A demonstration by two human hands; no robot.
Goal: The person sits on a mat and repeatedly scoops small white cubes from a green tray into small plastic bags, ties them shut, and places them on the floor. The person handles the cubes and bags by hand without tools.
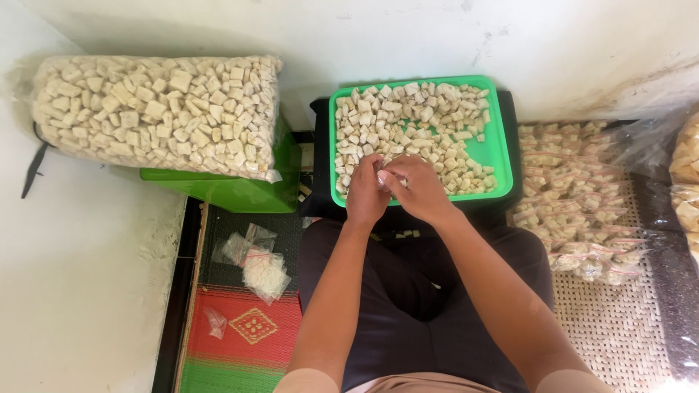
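Fingers of both hands meet over the near edge of a green tray point(502, 156), pinched together on a small clear bag point(381, 178) that shows only as a pale glint between them. The left hand point(366, 195) closes from one side and the right hand point(421, 191) from the other; whether the bag's mouth is open or already sealed cannot be told.

The work looks to be at the filling or closing of one small packet, and the next move would call for a steady pinch along the bag's top so the pieces stay in.

The tray, set on a dark stand just ahead of the seated person's knees, carries a loose spread of pale cracker cubes point(408, 120), thinner at its right side. To the left, a large clear sack point(156, 116) packed with the same cubes lies on a green box point(233, 193) against the white wall. Lower left, a few empty small clear bags point(256, 262) lie on a red and green woven mat point(247, 342). To the right, a heap of filled small packets point(582, 211) with thin red strips rests on a pale woven mat.
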